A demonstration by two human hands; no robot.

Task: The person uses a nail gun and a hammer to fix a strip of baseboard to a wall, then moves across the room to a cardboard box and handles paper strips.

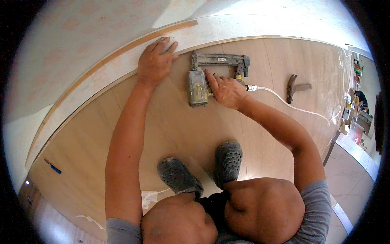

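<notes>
My right hand [227, 91] grips a worn grey-and-black pneumatic nail gun [198, 90], its index finger stretched along the body. The gun's nose end is near the foot of the wall. A clear air hose [280, 94] runs from its fitting off to the right. My left hand [155, 63] rests against the white board [134, 57] along the wall, thumb and fingers apart. Just above those fingertips, a thin brown wooden strip [118, 52] follows the board and curves down to the left. A greyish patch shows between thumb and fingers; I cannot tell what it is.
A hammer [291, 88] lies on the wood-look floor [170, 122] to the right. A blue-handled tool [53, 166] is at the far left. My dark clogs [227, 160] stand below the gun. Assorted items and a person [360, 99] are at the far right.
</notes>
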